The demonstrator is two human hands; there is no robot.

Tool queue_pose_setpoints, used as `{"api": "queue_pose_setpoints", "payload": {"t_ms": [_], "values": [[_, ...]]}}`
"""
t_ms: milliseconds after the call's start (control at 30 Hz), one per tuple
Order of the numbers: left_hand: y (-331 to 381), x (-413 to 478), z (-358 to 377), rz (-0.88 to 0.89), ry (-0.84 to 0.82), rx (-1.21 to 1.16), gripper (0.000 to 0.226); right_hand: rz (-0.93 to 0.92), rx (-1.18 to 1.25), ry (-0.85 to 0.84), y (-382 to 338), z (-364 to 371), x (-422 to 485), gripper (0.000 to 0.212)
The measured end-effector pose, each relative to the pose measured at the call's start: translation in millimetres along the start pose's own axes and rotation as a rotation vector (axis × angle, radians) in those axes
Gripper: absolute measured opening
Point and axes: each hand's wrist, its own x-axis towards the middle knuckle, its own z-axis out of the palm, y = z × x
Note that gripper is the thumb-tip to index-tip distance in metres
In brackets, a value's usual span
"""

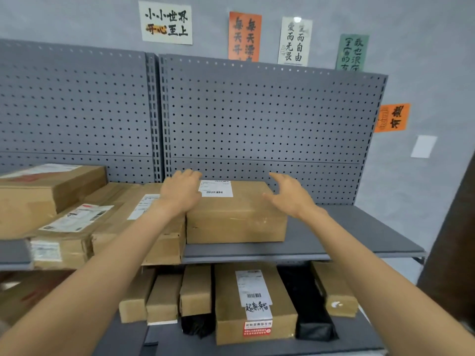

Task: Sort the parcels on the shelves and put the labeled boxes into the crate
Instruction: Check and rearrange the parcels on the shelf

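Nearest you, on the lower shelf (356, 337), a long labeled parcel (254, 304) lies among brown and black ones. On the upper shelf (359, 227), your left hand (180, 194) rests flat, fingers straight, on the labeled cardboard box (239, 217). Your right hand (290, 194) is spread wide at its right end. Behind stands the pegboard (257, 119).

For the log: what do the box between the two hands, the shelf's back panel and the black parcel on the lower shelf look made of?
Box: brown cardboard, matte, judging by its creased faces and folded edges, with a white paper label on top.
Back panel: probably grey painted metal, with regularly punched holes.
Black parcel: apparently plastic wrap, slightly glossy and wrinkled.
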Motion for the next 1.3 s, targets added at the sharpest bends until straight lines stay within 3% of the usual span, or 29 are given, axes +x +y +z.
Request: {"api": "queue_pose_setpoints", "payload": {"t_ms": [167, 300, 433, 667, 900, 1033, 1300], "values": [[-2.1, -62.5, -24.6, 0.007, -0.001, -0.073, 0.045, -0.072, -0.257, -0.013, -31.2, 5.3, -58.3, 0.068], [-23.7, -134.6, -37.9, -0.010, 0.005, -0.072, 0.051, -0.079, -0.233, -0.042, -58.3, 22.7, -114.5, 0.061], [-54.2, -211.7, -41.8, -0.021, -0.104, 0.032, 0.059, -0.141, -0.234, -0.132, -87.7, 52.0, -168.0, 0.075], [-135.6, -312.7, -37.2, -0.110, -0.264, 0.206, 0.058, -0.222, -0.278, -0.277, -151.9, 117.6, -238.9, 0.076], [-244.4, -370.6, -30.4, -0.258, -0.335, 0.212, 0.061, -0.317, -0.266, -0.361, -243.1, 187.1, -255.3, 0.080], [-332.5, -388.4, -26.0, -0.333, -0.344, 0.197, 0.053, -0.372, -0.261, -0.408, -314.2, 245.7, -242.6, 0.082], [-486.2, -401.0, -5.5, -0.421, -0.384, 0.165, 0.067, -0.389, -0.206, -0.462, -433.7, 365.3, -216.1, 0.078]]}}
